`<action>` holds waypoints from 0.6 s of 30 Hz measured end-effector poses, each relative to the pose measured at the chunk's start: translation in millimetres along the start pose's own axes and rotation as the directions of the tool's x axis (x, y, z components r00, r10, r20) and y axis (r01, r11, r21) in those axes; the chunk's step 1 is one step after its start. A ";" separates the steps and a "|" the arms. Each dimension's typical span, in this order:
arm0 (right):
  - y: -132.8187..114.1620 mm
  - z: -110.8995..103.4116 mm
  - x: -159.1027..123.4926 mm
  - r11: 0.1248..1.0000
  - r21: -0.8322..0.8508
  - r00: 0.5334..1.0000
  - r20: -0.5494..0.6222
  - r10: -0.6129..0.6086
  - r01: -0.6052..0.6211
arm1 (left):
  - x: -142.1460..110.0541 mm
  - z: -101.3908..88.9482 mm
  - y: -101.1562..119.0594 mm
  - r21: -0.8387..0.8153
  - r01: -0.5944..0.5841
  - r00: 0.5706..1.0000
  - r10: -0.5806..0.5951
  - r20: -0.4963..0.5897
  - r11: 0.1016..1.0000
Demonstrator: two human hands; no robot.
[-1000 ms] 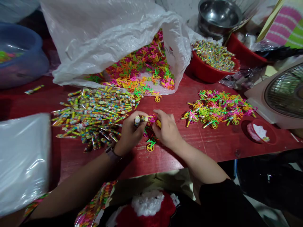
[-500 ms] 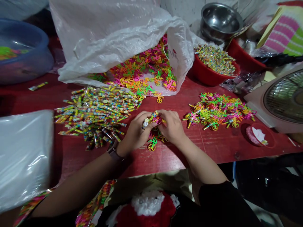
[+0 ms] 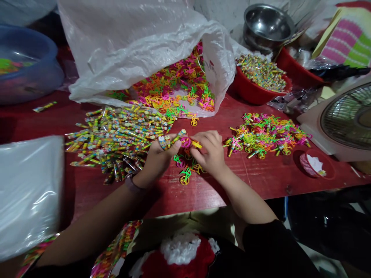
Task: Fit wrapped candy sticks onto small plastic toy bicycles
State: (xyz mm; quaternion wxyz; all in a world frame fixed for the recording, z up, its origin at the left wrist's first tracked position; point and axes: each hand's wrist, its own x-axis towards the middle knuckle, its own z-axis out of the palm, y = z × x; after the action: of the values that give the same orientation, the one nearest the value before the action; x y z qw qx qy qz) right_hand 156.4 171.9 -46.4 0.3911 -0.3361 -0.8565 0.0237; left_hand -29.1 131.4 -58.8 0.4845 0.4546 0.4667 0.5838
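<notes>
My left hand is clamping tubes, my right hand pinching a yellow piece; I'm seemingly aligning them, needing steadiness.

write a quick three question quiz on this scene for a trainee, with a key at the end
1. Multiple choice: which hand holds slim, yellow-patterned tubes in clear plastic?
a) right
b) left
c) neither

2. True or false: the shiny round steel bowl is farther right in the picture than the large crinkled white plastic bag.

3. Fill in the blank: the mixed pile of bright plastic pieces and tubes near the fan lies on a flat tabletop coloured ____.

Key:
1. b, the left hand
2. True
3. Red
</notes>
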 end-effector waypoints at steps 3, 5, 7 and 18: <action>6.2 -5.0 5.6 0.994 0.044 0.993 0.055 -0.100 0.098 | -0.7 0.1 4.4 -0.016 -0.036 0.999 0.036 -0.007 0.999; 7.0 -8.7 7.9 0.985 0.049 0.974 0.149 -0.170 0.164 | -2.1 1.7 9.1 0.022 -0.093 0.996 0.093 0.007 0.995; 5.6 -11.9 9.0 0.983 0.058 0.954 0.236 -0.185 0.176 | -3.0 2.7 11.9 0.060 -0.122 0.993 0.121 0.016 0.991; -9.4 -22.5 8.3 0.969 -0.176 0.903 0.422 -0.082 0.171 | 7.5 -5.7 6.1 0.101 0.015 0.995 -0.025 0.099 0.995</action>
State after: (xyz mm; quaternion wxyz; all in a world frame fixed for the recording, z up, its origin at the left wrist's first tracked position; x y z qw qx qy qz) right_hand 162.6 164.6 -22.5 0.1650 -0.3062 -0.9373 -0.0218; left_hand -36.5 137.7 -53.1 0.4899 0.5022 0.4750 0.5311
